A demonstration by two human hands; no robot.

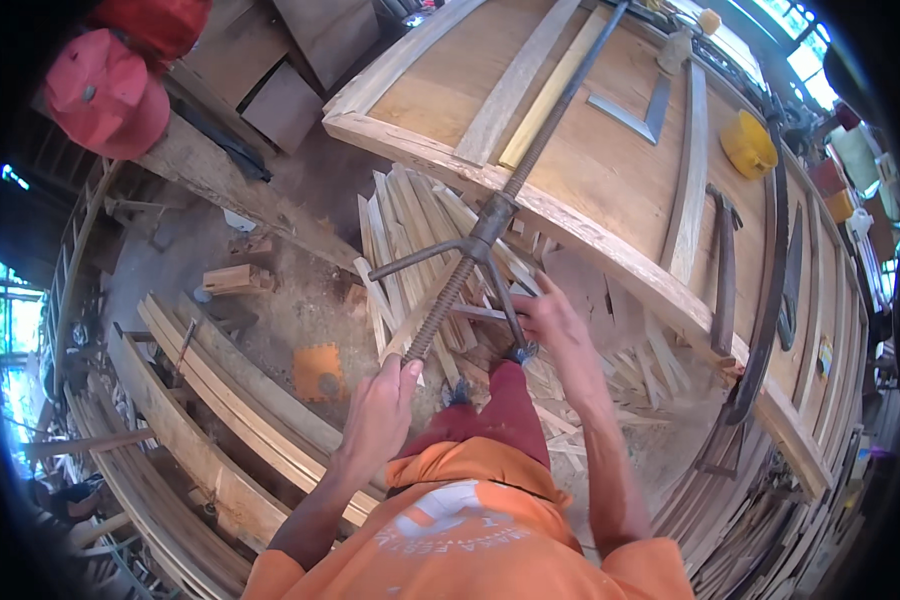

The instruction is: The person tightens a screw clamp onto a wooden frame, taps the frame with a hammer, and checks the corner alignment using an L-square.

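Clamp (488, 225) across near edge of the panel (590, 235), screw (440, 308) jutting toward the body. Slip looks possible: a sideways pull on the handle (415, 258) could skew it off the edge. Left hand (380, 408) closed round the screw's free end; right hand (558, 325) by the handle's right arm, hold unclear. Clamp's head lies beyond and between both hands.

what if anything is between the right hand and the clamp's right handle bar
Nothing visible: the right hand is right at the right handle bar, though whether its fingertips touch is hard to tell. The left hand is at the threaded rod's near end.
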